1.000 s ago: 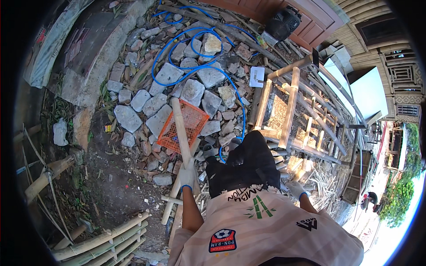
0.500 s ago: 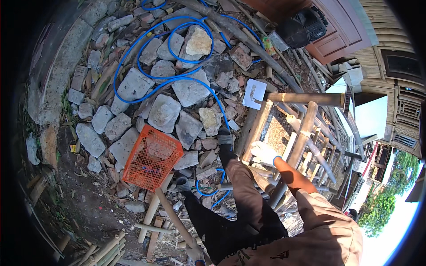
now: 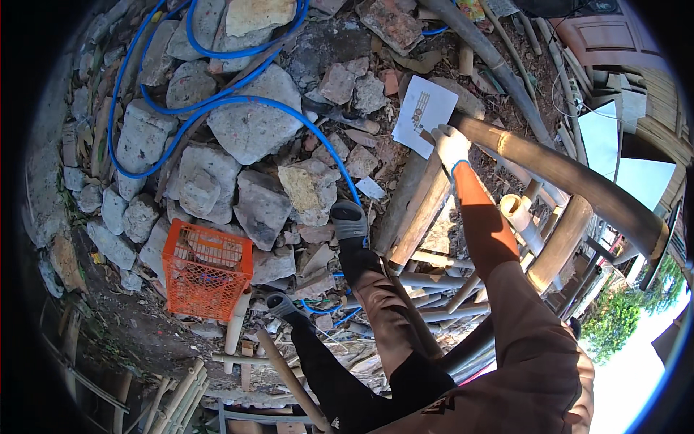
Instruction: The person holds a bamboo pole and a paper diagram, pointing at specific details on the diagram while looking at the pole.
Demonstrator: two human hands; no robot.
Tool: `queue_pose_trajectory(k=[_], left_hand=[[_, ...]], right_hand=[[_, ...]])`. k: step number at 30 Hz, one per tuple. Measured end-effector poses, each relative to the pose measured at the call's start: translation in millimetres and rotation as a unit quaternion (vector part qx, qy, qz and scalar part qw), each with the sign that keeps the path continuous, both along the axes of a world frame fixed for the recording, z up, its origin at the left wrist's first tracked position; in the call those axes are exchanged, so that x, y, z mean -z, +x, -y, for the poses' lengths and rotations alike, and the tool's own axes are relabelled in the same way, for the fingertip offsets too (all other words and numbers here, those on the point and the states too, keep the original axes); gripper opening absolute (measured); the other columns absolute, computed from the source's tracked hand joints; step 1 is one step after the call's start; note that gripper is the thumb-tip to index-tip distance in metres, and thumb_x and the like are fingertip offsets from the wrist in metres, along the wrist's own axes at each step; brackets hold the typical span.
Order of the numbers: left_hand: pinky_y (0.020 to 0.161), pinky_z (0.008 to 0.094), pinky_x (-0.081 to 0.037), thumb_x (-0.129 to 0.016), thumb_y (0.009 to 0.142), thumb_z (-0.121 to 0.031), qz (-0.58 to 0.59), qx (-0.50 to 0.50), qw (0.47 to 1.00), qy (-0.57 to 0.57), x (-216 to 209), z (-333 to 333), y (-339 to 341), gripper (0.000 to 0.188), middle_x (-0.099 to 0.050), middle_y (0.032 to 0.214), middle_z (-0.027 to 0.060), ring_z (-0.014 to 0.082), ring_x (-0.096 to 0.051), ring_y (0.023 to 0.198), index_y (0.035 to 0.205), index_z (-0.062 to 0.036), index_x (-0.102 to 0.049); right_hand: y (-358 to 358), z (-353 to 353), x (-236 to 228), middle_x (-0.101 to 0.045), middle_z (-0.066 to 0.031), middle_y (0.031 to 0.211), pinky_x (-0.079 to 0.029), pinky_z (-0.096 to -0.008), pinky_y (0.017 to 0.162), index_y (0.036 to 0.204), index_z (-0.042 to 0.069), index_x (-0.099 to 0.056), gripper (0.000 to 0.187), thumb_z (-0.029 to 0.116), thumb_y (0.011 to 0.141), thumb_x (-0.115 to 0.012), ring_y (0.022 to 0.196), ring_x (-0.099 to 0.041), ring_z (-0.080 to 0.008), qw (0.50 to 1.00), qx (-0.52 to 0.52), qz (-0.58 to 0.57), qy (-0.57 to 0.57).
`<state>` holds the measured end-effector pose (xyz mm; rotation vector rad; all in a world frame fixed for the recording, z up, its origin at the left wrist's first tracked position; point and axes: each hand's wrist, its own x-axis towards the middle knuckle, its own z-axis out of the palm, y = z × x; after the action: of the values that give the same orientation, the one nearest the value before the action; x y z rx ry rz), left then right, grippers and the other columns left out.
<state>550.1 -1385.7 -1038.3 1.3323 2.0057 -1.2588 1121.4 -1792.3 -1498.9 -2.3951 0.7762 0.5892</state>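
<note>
Reaching into the frame's upper middle, the gloved right hand (image 3: 452, 147) is seen at the corner of a bamboo structure (image 3: 560, 160), just beside a white sheet (image 3: 425, 108); whether anything is gripped cannot be told. The left hand lies out of view. A bamboo pole (image 3: 290, 377) is shown at lower centre-left.

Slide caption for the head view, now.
White-gloved right hand at the edge of a flat white sheet, near a brown bamboo pole; orange plastic crate by grey rubble.

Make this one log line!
right hand: white-gloved, at brown bamboo frame, by white rectangular sheet; left hand: not visible; orange plastic crate: beside grey stones
</note>
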Motion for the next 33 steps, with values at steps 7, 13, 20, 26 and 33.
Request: queue_pose_trajectory(k=[7,13,20,26,33], left_hand=[[0.097,0.0449,-0.042,-0.064,0.082,-0.065,0.182,-0.070,0.974,-0.118,14.1,-33.6,127.2,0.100,-0.050,0.130,0.0237,0.0267,-0.050,0.119,0.149,-0.0008,-0.025],[0.071,0.0370,-0.052,-0.066,0.087,-0.039,0.536,-0.187,0.806,-0.169,-15.9,17.3,311.1,0.054,-0.058,0.105,0.0088,0.0194,-0.061,0.093,0.123,-0.0017,-0.052],[0.082,0.0369,-0.055,-0.071,0.083,-0.036,0.499,-0.228,0.792,-0.268,-33.6,18.4,320.1,0.065,-0.062,0.110,0.0095,0.0245,-0.064,0.095,0.131,0.0015,-0.049],[0.088,0.0401,-0.051,-0.060,0.091,-0.038,0.489,-0.231,0.797,-0.268,-34.1,8.1,319.9,0.056,-0.059,0.113,0.0129,0.0279,-0.061,0.102,0.128,0.0028,-0.051],[0.098,0.0408,-0.045,-0.060,0.093,-0.043,0.473,-0.220,0.828,-0.205,-3.6,-84.3,256.4,0.062,-0.057,0.123,0.0126,0.0255,-0.055,0.113,0.135,0.0018,-0.050]], right_hand=[[-112.3,-158.9,-241.3,-0.065,-0.0168,0.094,-0.050,-0.0444,0.080,0.094,0.005,-0.064,0.016,0.020,0.088,-0.060,0.089,-0.063,-0.0369,0.986,-0.086,0.072,0.127],[-151.9,-225.1,-443.6,-0.066,-0.0145,0.083,-0.050,-0.0449,0.064,0.121,0.008,-0.050,0.037,0.016,0.087,-0.062,0.077,-0.067,-0.0341,0.892,-0.223,-0.129,0.372],[-171.6,-213.0,-503.1,-0.065,-0.0263,0.092,-0.050,-0.0459,0.076,0.108,-0.004,-0.058,0.032,0.007,0.078,-0.057,0.094,-0.067,-0.0355,0.876,-0.149,-0.036,0.456],[-122.2,-121.8,-582.8,-0.070,-0.0175,0.104,-0.053,-0.0394,0.084,0.120,0.006,-0.059,0.039,0.027,0.087,-0.065,0.095,-0.067,-0.0301,0.952,0.004,0.107,0.286],[-36.7,21.6,-561.4,-0.042,-0.0247,0.139,-0.032,-0.0510,0.110,0.145,0.006,-0.039,0.099,0.055,0.068,-0.078,0.131,-0.037,-0.0431,0.951,0.186,0.192,-0.154]])
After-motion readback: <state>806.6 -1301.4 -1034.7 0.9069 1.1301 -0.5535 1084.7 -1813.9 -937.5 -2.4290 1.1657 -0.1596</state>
